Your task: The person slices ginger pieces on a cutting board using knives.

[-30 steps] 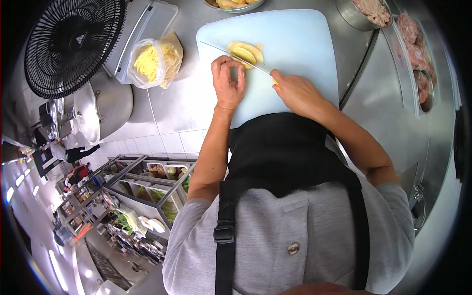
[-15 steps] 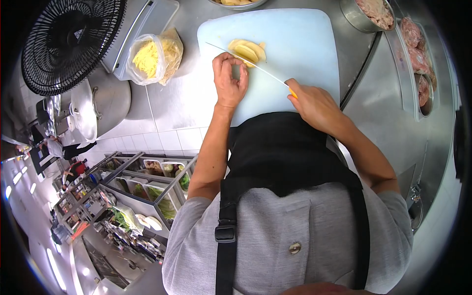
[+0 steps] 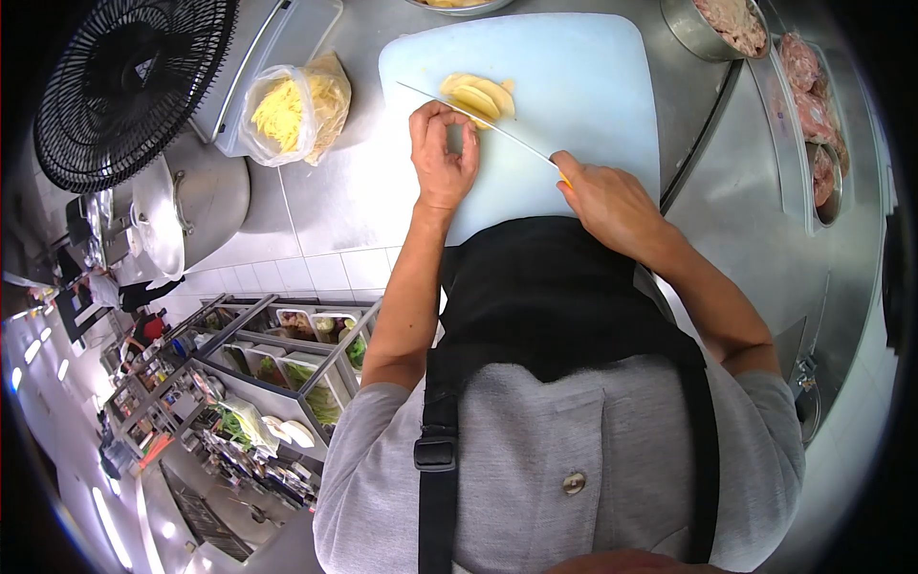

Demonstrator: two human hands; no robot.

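Note:
My right hand (image 3: 609, 203) is closed around the yellow handle of a kitchen knife (image 3: 521, 145). The long thin blade slants up and left over the pale blue cutting board (image 3: 574, 77). Beyond the blade lie several pale yellow potato slices (image 3: 478, 94), fanned over one another. My left hand (image 3: 445, 158) is curled on the near side of the blade, fingertips and thumb bent in against the potato. The part of the potato under those fingers is mostly hidden.
Left of the board stands a plastic bag of yellow shreds (image 3: 279, 117). A black fan (image 3: 134, 86) and a large metal pot (image 3: 215, 196) are farther left. A metal container of pale meat (image 3: 732, 27) and bagged meat (image 3: 811, 91) are at right. Distant people work at far left.
The whole view has shifted slightly left. Both hands, the knife and the potato slices keep almost the same places on the board.

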